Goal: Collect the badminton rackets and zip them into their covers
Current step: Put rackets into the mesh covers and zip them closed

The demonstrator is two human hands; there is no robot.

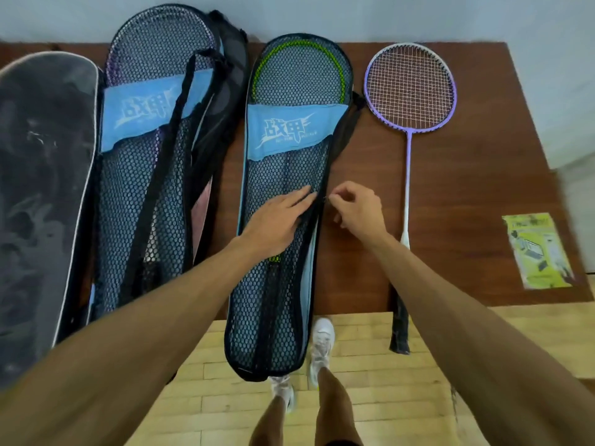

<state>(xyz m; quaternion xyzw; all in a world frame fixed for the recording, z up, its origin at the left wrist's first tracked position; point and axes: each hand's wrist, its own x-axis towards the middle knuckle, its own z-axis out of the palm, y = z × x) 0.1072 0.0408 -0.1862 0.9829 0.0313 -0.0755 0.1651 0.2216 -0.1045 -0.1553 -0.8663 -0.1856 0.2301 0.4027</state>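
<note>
The left hand is laid flat on the middle cover, a black mesh bag with a blue band; its fingers are kept straight and are pressed onto the mesh, and nothing is gripped by them. Just beside these fingertips, at the right edge of the cover, a small dark zip pull is pinched by the right hand, whose fingers are curled closed around it. The two hands are almost touching.

The green racket is seen through the mesh inside this cover: its head is placed well beyond the fingers, at the far end, and its shaft is passed under the left palm. To the right of the right fingers, apart from them, a purple racket is laid bare on the brown table, with its handle hidden partly under the right forearm. To the left of the left fingers a second mesh cover is laid, and a skateboard is placed beyond it. A yellow leaflet is found far right of the right hand
</note>
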